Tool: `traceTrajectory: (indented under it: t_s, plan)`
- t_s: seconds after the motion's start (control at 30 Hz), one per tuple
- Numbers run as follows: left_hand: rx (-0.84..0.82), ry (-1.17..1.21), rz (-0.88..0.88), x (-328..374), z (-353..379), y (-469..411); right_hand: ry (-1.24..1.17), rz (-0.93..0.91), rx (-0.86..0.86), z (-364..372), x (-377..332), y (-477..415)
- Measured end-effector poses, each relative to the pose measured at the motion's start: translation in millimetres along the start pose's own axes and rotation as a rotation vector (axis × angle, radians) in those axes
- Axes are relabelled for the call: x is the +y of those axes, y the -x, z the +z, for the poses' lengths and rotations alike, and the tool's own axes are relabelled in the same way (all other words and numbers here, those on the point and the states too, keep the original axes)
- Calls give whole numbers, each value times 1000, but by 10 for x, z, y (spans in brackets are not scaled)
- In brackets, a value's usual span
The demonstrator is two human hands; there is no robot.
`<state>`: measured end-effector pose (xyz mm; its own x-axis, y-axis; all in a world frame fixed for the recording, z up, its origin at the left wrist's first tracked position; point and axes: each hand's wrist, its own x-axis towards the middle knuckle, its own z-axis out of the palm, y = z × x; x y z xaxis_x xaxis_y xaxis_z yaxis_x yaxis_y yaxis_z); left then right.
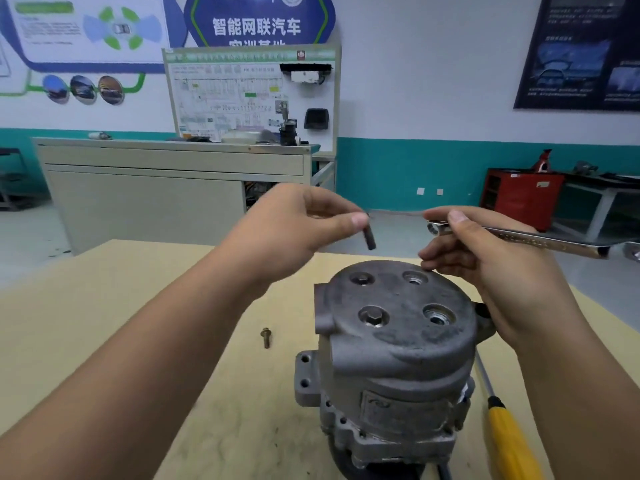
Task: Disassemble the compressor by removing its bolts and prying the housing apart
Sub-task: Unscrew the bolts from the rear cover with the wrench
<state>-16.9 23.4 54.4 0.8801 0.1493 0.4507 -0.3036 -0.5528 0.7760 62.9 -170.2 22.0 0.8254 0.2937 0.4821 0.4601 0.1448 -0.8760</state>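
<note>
— On the counter (104, 323), seen from the head: compressor (394, 358) standing on end, grey cast cover (398, 306) up.
— Hands?
— Left hand (294, 230) above and left of the compressor, pinching a dark bolt (370, 237) between thumb and fingertips. Right hand (485, 261) above its far right rim, thumb and forefinger closed on a wrench (540, 241), other fingers curled just over the cover.
— Bolts yet to come out?
— Two hex heads (374, 318) seated in the cover's left half; two empty holes (438, 318) in its right half. Loose bolt (266, 337) lying left of the compressor, apart from it.
— Pry tool?
— Screwdriver (509, 434) just right of the compressor, yellow handle nearest, shaft running back beside the body.
— Handling?
— Probably heavy, stiff cast metal, dusty, maybe greasy; no give, but liable to tip if levered up high. Better braced low around the body or by the mounting ear (306, 375) on its left; not by the cover being pried. Small bolt easy to fumble: worth parking beside the loose one.
</note>
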Motion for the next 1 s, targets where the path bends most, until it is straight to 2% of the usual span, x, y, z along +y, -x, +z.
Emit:
traceTrajectory:
  t_s: [0.07, 0.13, 0.23, 0.3, 0.4, 0.57, 0.8, 0.93, 1.0]
  plan:
    - [69, -62, -89, -183, -226, 18, 18, -4, 1, -7, 1, 1]
    - [70, -256, -255, -463, -387, 52, 21, 2, -3, -8, -3, -2]
    - [-125, -660, -486, -995, -371, 156, 12, 16, 3, -5, -7, -10]
    - [-193, -764, -595, -1318, -263, 233, 9, 21, 3, 6, -19, -8]
    - [-115, -820, -688, -1632, -133, 287, 1, 37, 13, 25, -37, -2]
    - [-13, -899, -699, -1883, -51, 287, -46, 58, 35, 3, -22, 6]
    - [103, -934, -574, -2038, -7, 391, -22, 61, 58, 32, -38, -3]
    - [136, -945, -545, -1900, 31, 402, 15, -11, 67, 1, -32, 0]
    - [188, -913, -443, -1717, 60, 387, -21, -26, -6, -24, -74, 16]
